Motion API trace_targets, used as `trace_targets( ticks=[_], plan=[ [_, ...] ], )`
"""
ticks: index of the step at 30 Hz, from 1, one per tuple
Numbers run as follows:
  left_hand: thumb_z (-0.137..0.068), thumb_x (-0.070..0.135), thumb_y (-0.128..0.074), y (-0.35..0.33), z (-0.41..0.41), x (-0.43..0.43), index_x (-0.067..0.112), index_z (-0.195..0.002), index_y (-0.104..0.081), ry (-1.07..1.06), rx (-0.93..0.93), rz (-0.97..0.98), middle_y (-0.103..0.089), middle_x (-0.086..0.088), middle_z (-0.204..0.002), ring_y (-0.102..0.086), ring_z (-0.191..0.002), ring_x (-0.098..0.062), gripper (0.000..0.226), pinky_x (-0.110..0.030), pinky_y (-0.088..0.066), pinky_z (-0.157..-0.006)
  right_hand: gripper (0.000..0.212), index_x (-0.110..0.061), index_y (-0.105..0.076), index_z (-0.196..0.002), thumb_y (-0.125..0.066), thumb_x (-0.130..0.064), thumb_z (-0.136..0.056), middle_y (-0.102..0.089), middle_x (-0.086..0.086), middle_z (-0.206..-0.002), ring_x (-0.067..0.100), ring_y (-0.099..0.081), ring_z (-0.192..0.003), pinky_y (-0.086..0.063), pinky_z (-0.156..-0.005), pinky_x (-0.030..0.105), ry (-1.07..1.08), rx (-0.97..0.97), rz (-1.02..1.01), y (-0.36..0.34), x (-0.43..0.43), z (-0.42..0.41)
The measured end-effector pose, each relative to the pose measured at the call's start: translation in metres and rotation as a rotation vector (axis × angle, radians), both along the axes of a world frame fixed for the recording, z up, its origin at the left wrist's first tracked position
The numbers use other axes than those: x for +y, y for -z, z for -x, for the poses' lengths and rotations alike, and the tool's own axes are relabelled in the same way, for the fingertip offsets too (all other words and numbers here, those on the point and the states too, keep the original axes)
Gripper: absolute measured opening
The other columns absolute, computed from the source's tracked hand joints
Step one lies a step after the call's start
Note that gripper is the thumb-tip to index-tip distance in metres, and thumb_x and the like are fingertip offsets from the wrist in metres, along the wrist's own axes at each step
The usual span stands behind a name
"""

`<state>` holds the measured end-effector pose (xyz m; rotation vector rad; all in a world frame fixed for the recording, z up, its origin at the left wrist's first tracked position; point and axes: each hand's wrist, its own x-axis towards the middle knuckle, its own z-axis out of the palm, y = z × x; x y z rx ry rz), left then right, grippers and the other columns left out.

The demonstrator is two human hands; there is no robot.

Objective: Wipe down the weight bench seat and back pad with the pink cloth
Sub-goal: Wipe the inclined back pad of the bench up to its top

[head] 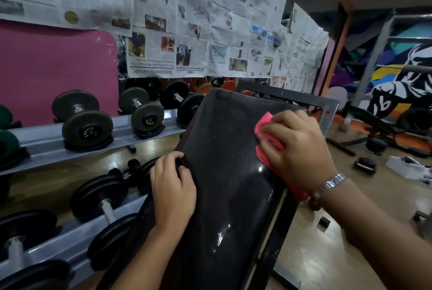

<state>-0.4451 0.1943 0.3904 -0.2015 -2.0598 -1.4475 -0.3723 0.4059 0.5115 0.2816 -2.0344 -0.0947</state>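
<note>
Pink cloth (268, 140): bunched under the right hand (297, 149), pressed flat onto the right edge of the back pad (224, 172), near its upper part; one corner pokes out above the fingers and a strip trails below the wrist.
Right hand: palm down, fingers curled over the cloth and pinning it to the pad; a metal watch (329, 184) sits on the wrist.
Left hand (173, 189): no cloth in it; fingers close together and hooked over the pad's left edge about halfway up, apparently steadying it.
Back pad: black, tilted up and away from the camera, filling the middle of the view; its lower half shines with wet-looking streaks, while the upper part looks dull and speckled.
Seat: not clearly in view, so its state cannot be told.
Progress: judging by the sheen, the lower pad has likely been wiped; the top section and left side look untouched, and the seat probably remains.
Surroundings: dumbbells (86, 123) on a grey rack (42, 144) just left of the pad; newspaper (187, 20) covers the wall behind; another bench (378, 123) stands well apart on the right.
</note>
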Motion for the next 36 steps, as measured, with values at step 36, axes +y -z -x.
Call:
trace_targets(
  ticks=[36],
  plan=[
    [-0.096, 0.016, -0.047, 0.016, 0.007, 0.005, 0.021, -0.119, -0.06, -0.092, 0.114, -0.009, -0.061, 0.006, -0.12, -0.048, -0.115, -0.016, 0.028, -0.042, -0.044, -0.101, 0.024, -0.025, -0.077, -0.088, -0.057, -0.038, -0.086, -0.068, -0.003, -0.094, 0.03, -0.054, -0.083, -0.041, -0.07, 0.039, 0.006, -0.28, -0.237, -0.023, -0.034, 0.034]
  ],
)
